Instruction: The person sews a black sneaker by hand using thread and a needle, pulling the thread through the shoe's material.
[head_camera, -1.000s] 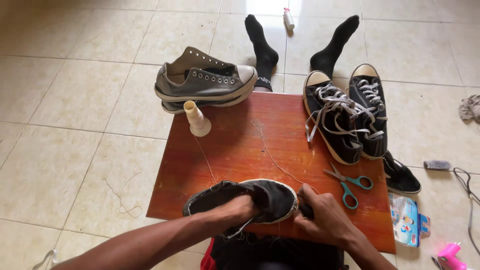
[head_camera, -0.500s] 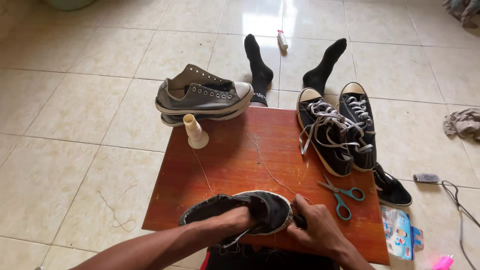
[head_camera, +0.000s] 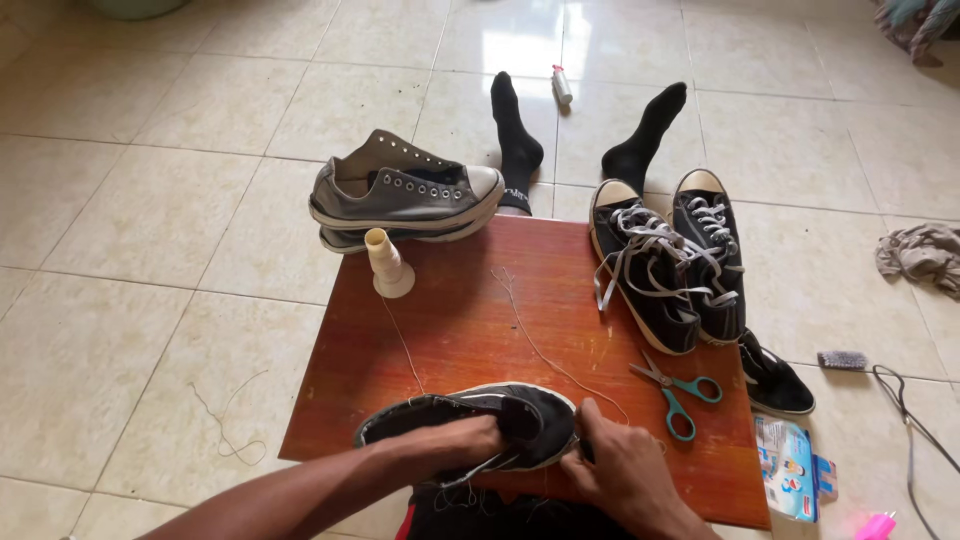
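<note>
On the near edge of the wooden table (head_camera: 600, 290), the black shoe (head_camera: 500, 420) lies as before, left hand (head_camera: 455, 445) fingers curled inside its opening, right hand (head_camera: 620, 470) pinched shut at its toe, both unmoved

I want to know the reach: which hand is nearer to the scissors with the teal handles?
The right hand. It rests at the toe of the black shoe, just left of the scissors. The left hand is inside the shoe, farther to the left.
</note>
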